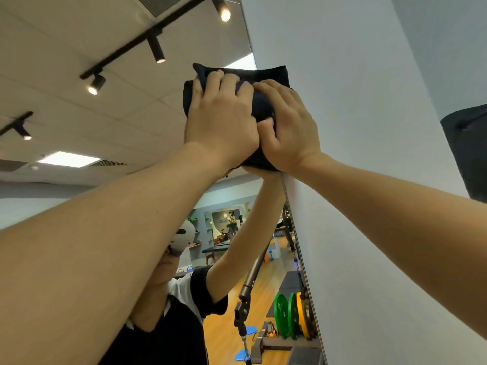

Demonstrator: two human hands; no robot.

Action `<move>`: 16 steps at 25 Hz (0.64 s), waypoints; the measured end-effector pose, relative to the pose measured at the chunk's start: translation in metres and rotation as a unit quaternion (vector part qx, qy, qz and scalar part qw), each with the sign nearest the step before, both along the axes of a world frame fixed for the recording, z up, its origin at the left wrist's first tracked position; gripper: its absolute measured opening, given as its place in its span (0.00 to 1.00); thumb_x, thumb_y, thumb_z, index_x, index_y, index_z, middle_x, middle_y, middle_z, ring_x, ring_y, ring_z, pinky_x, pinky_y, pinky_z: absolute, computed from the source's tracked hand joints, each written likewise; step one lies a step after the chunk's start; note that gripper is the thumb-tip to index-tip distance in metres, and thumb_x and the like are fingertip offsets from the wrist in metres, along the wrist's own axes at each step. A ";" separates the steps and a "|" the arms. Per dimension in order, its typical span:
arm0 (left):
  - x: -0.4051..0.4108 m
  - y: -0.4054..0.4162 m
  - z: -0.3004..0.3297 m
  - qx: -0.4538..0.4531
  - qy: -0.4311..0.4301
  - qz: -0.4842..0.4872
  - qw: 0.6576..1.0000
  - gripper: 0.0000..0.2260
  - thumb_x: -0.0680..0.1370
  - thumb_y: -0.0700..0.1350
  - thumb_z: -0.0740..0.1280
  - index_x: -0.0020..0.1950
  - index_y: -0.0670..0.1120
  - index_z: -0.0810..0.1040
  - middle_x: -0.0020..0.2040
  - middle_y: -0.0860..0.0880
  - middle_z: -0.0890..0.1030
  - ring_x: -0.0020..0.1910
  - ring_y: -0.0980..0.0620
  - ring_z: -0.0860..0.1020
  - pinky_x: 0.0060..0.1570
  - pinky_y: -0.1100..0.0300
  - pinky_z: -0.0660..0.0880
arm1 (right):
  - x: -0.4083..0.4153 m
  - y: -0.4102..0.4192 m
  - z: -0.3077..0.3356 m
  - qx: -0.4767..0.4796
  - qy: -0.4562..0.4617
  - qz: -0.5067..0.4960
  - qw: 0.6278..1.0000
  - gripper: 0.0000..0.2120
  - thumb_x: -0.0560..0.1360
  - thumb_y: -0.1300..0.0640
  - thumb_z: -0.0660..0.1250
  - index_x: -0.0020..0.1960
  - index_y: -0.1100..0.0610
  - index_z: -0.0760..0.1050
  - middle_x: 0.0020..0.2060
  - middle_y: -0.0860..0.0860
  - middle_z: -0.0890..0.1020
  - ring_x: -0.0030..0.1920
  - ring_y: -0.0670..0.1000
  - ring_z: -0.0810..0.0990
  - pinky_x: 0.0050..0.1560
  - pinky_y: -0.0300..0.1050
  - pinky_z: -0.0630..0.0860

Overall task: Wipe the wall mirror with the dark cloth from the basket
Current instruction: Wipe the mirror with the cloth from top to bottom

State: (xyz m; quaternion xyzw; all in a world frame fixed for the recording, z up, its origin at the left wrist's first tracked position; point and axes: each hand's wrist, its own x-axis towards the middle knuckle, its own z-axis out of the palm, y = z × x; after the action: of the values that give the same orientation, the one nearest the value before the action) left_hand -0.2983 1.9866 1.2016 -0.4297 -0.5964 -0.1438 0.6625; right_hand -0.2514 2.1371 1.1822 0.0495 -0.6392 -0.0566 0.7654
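The dark cloth (266, 75) is pressed flat against the wall mirror (131, 106), high up at the mirror's right edge where it meets the white wall. My left hand (221, 119) lies spread over the cloth's left half. My right hand (287, 125) covers its right half, with the thumb tucked into the cloth. Both arms reach upward. Most of the cloth is hidden under the hands; its top edge and left fold show. The basket is out of sight.
The white wall (369, 127) runs along the mirror's right edge. A black object (469, 154) hangs on that wall at the far right. The mirror reflects ceiling track lights, my own arms, and gym weight plates (292, 314) low down.
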 end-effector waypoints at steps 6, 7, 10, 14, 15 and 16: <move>-0.011 -0.029 -0.011 -0.039 0.020 0.072 0.996 0.28 0.80 0.56 0.53 0.75 0.42 0.69 0.73 0.40 0.73 0.76 0.39 0.66 0.74 0.39 0.64 | -0.001 -0.031 -0.023 -0.016 -0.036 -0.034 0.999 0.34 0.73 0.48 0.54 0.77 0.59 0.70 0.75 0.56 0.73 0.78 0.60 0.66 0.76 0.57 0.68; -0.015 -0.040 -0.014 -0.041 0.022 0.071 0.996 0.29 0.80 0.56 0.53 0.76 0.42 0.69 0.73 0.40 0.73 0.76 0.39 0.66 0.74 0.39 0.65 | -0.004 -0.041 -0.026 -0.013 -0.038 -0.041 0.998 0.34 0.73 0.47 0.55 0.77 0.59 0.70 0.75 0.56 0.73 0.78 0.60 0.66 0.76 0.58 0.68; -0.031 -0.076 -0.021 -0.040 0.029 0.065 0.997 0.28 0.80 0.55 0.55 0.76 0.41 0.69 0.74 0.39 0.72 0.77 0.38 0.65 0.73 0.39 0.65 | -0.019 -0.076 -0.032 -0.010 -0.039 -0.052 0.998 0.34 0.73 0.47 0.55 0.77 0.58 0.70 0.75 0.56 0.73 0.78 0.60 0.65 0.76 0.58 0.67; -0.048 -0.123 -0.023 -0.047 0.028 0.077 0.996 0.26 0.82 0.53 0.62 0.77 0.41 0.68 0.75 0.39 0.70 0.78 0.38 0.64 0.73 0.38 0.65 | -0.037 -0.124 -0.036 -0.016 -0.041 -0.057 0.997 0.34 0.74 0.46 0.56 0.78 0.56 0.68 0.76 0.54 0.72 0.78 0.58 0.64 0.76 0.58 0.66; -0.053 -0.138 -0.024 -0.048 0.024 0.077 0.996 0.26 0.81 0.52 0.62 0.77 0.41 0.68 0.76 0.39 0.70 0.78 0.38 0.64 0.73 0.38 0.65 | -0.042 -0.138 -0.036 -0.014 -0.046 -0.056 0.997 0.34 0.74 0.46 0.56 0.78 0.56 0.68 0.76 0.55 0.71 0.78 0.58 0.64 0.76 0.59 0.66; -0.058 -0.153 -0.024 -0.048 0.019 0.076 0.996 0.26 0.81 0.52 0.63 0.77 0.41 0.68 0.76 0.39 0.70 0.78 0.38 0.63 0.74 0.38 0.65 | -0.046 -0.154 -0.036 -0.012 -0.050 -0.055 0.997 0.34 0.74 0.46 0.56 0.78 0.56 0.68 0.76 0.55 0.71 0.78 0.59 0.64 0.76 0.59 0.66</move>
State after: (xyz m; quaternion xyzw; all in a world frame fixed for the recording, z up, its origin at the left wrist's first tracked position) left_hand -0.3565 1.8332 1.1780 -0.4175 -0.6209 -0.0559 0.6611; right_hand -0.2971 1.9830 1.1461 0.0085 -0.6789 -0.0883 0.7288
